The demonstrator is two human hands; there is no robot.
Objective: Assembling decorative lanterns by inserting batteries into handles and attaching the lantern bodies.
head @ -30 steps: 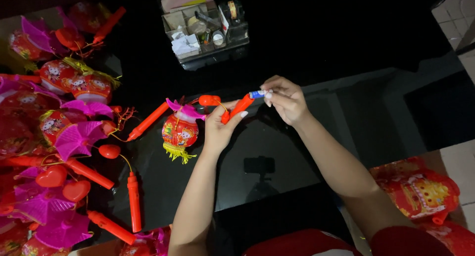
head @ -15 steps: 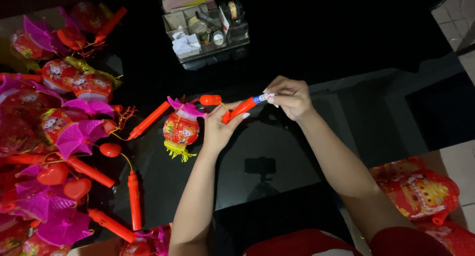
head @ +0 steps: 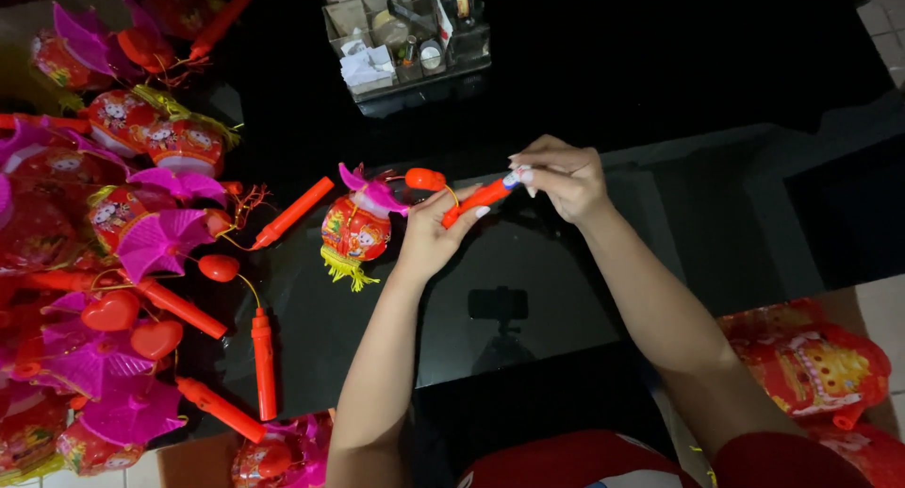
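Two hands on one orange handle (head: 476,200), held above dark tabletop (head: 584,290) just right of lantern (head: 355,229). Left hand (head: 426,241) grip pinching handle's lower end; right hand (head: 564,179) fingertips pinching small white-blue piece (head: 516,177) at its tip. Best: keep handle steady, press piece in straight along axis.

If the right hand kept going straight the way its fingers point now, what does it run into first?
The right hand points left along the red handle it pinches. Next in that line come the left hand gripping the handle, then probably the red lantern; depth is hard to judge.
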